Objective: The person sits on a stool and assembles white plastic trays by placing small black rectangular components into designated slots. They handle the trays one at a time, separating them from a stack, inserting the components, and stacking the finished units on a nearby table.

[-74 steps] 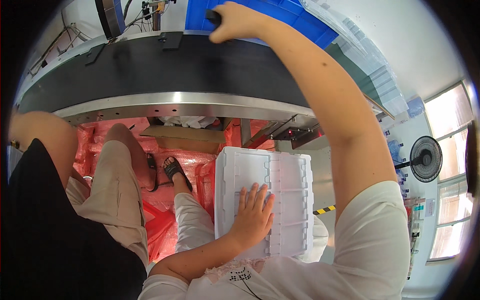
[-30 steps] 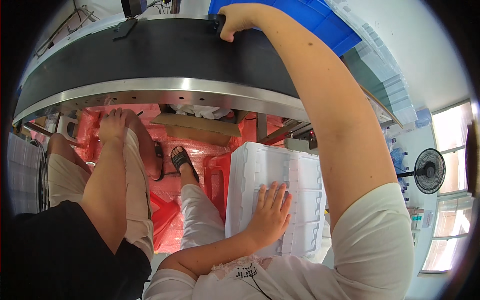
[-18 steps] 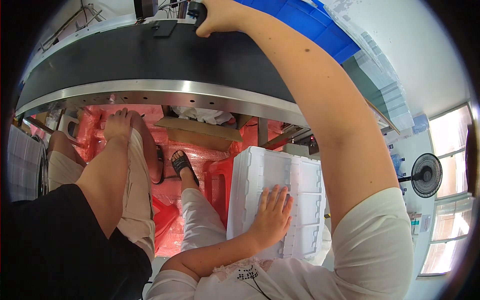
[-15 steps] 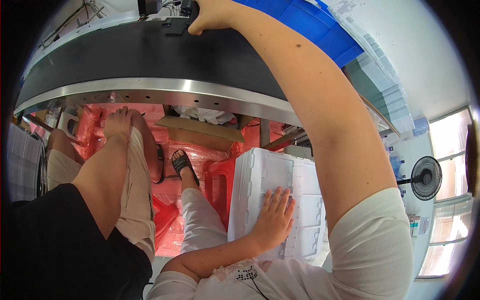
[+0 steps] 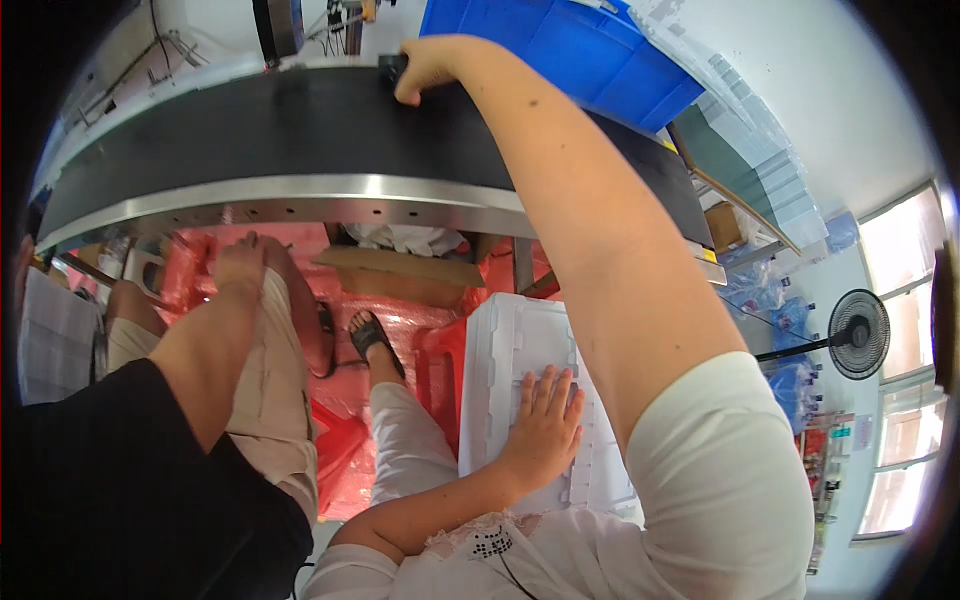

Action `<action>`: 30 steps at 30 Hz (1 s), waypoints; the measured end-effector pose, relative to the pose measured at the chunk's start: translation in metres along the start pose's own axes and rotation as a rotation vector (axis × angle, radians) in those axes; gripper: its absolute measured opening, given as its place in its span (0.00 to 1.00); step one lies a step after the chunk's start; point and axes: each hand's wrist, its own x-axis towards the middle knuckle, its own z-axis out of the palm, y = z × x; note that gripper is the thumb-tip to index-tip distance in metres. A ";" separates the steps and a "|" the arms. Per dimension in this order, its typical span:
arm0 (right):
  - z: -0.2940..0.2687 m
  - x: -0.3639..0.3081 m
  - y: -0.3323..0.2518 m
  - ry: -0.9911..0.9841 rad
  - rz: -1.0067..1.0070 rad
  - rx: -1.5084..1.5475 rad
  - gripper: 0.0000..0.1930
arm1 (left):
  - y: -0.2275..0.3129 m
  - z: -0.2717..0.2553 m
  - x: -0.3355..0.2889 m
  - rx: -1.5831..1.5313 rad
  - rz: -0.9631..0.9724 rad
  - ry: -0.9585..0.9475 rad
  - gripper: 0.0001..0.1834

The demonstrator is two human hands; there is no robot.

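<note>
My right hand (image 5: 432, 72) reaches across to the far side of a black conveyor belt (image 5: 250, 125). It is closed on a small black part (image 5: 393, 67), whose exact kind I cannot make out; the palm hides much of it. The thumb points down towards the belt. My left hand (image 5: 545, 425) lies flat and open, fingers slightly spread, on the lid of a white plastic crate (image 5: 510, 345) beside my leg. It grips nothing.
A blue plastic bin (image 5: 570, 50) stands beyond the belt. Below the metal belt edge (image 5: 330, 190) sits an open cardboard box (image 5: 400, 275). At left, a co-worker's hand (image 5: 240, 262) rests on their knee. A red stool (image 5: 440, 360) is beside the crate; a black fan (image 5: 858, 335) is at right.
My right hand has come slightly nearer, with the black part in it. The flat black plate that showed beside it is no longer visible there. My left hand remains on the crate; the view has shifted.
</note>
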 end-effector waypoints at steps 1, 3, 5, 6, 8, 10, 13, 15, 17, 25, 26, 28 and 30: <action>0.001 0.000 0.011 -0.024 0.017 0.037 0.33 | 0.001 0.001 0.000 0.021 0.001 -0.008 0.33; 0.008 -0.003 0.031 0.085 -0.008 0.103 0.26 | -0.001 0.003 -0.001 0.106 -0.006 -0.086 0.33; -0.002 -0.029 0.028 0.066 0.000 0.098 0.36 | -0.003 0.001 -0.002 0.198 -0.017 -0.163 0.32; 0.002 -0.039 0.042 0.154 0.033 0.044 0.27 | -0.002 0.002 0.000 0.190 0.005 -0.173 0.31; 0.005 -0.065 0.043 0.231 0.044 -0.001 0.30 | 0.000 0.001 0.000 0.174 0.025 -0.188 0.28; 0.011 -0.104 0.053 0.294 0.051 -0.008 0.35 | 0.004 -0.001 0.001 0.119 0.016 -0.102 0.25; 0.030 -0.174 0.086 0.474 -0.013 0.181 0.35 | 0.007 -0.006 0.001 0.018 0.013 0.011 0.21; 0.040 -0.239 0.109 0.565 -0.050 0.389 0.37 | 0.007 -0.018 0.013 -0.105 0.002 0.103 0.18; 0.056 -0.318 0.121 0.727 0.035 0.540 0.37 | 0.021 -0.047 0.059 -0.289 -0.017 0.212 0.16; 0.160 -0.508 0.105 0.568 0.259 0.954 0.40 | 0.014 -0.119 0.390 0.161 0.344 0.675 0.17; 0.171 -0.512 0.098 0.529 0.224 0.987 0.39 | 0.004 -0.121 0.425 0.346 0.369 0.618 0.18; 0.190 -0.508 0.081 0.492 0.117 1.089 0.38 | -0.023 -0.127 0.492 0.790 0.415 0.482 0.19; 0.207 -0.495 0.069 0.464 0.004 1.203 0.39 | -0.042 -0.132 0.535 1.083 0.369 0.351 0.22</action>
